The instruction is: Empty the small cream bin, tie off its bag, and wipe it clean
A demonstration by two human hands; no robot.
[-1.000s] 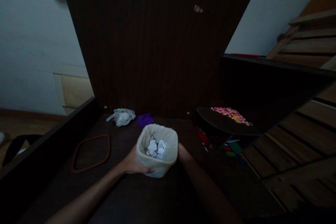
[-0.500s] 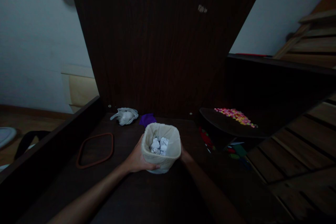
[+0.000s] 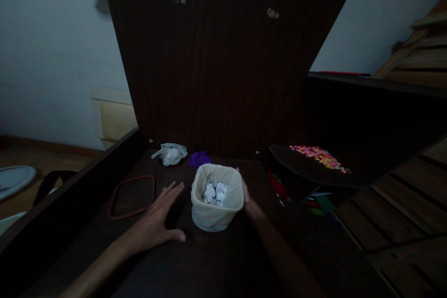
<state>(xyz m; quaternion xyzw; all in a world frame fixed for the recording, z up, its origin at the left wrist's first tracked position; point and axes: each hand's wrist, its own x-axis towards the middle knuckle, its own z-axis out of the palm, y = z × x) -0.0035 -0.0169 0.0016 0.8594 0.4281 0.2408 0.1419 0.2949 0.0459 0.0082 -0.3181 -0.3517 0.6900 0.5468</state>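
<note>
A small trash bin (image 3: 213, 221) lined with a pale plastic bag stands upright on the dark wooden surface. Several crumpled white paper balls (image 3: 215, 194) lie inside it. My right hand (image 3: 246, 195) grips the bin's right side, its fingers partly hidden behind the wall. To the left, my left hand (image 3: 159, 219) is open, fingers spread and apart from the bin, with nothing in it. Beside that hand a brown rounded-square ring (image 3: 112, 202) lies flat.
A crumpled whitish plastic bag (image 3: 171, 154) and a purple cloth-like piece (image 3: 199, 159) lie at the back. Small pink and yellow pieces (image 3: 321, 156) cover part of a dark shelf (image 3: 296, 163) at right. A raised wooden edge (image 3: 77, 179) borders the left side.
My left hand has let go of the bin and moved left, its fingers opening. The right hand stays on the bin. The whole view has shifted slightly.
</note>
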